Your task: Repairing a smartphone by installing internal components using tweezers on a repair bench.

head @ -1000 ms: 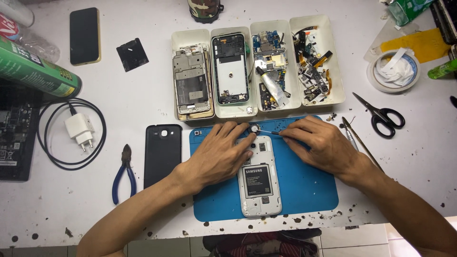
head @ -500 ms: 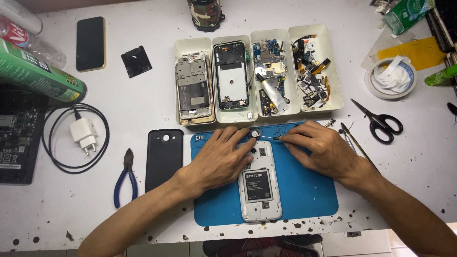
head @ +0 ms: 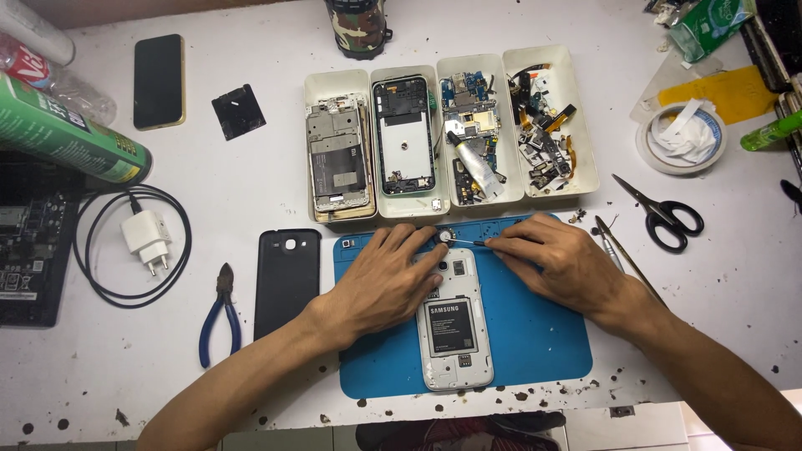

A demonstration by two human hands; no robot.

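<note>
A white phone [head: 455, 326] lies face down on a blue mat [head: 535, 334] with its back cover off and its battery showing. My left hand [head: 388, 280] rests over the phone's upper left side, fingers on its top edge. Between its fingertips, my right hand [head: 555, 263] holds a thin dark tool [head: 469, 243]. The tool's tip touches a small round white part [head: 443, 235] at the phone's top. The black back cover [head: 287, 280] lies left of the mat.
Several white trays [head: 451, 134] behind the mat hold phone frames, boards and small parts. Scissors [head: 660, 213] and tweezers [head: 622, 255] lie to the right, near a tape roll [head: 681, 138]. On the left are blue pliers [head: 219, 313], a white charger [head: 146, 240], a black phone [head: 159, 81] and a green can [head: 58, 134].
Both hands stay at the phone's top edge. The camera view has shifted slightly, and the tool tip remains at the small round part.
</note>
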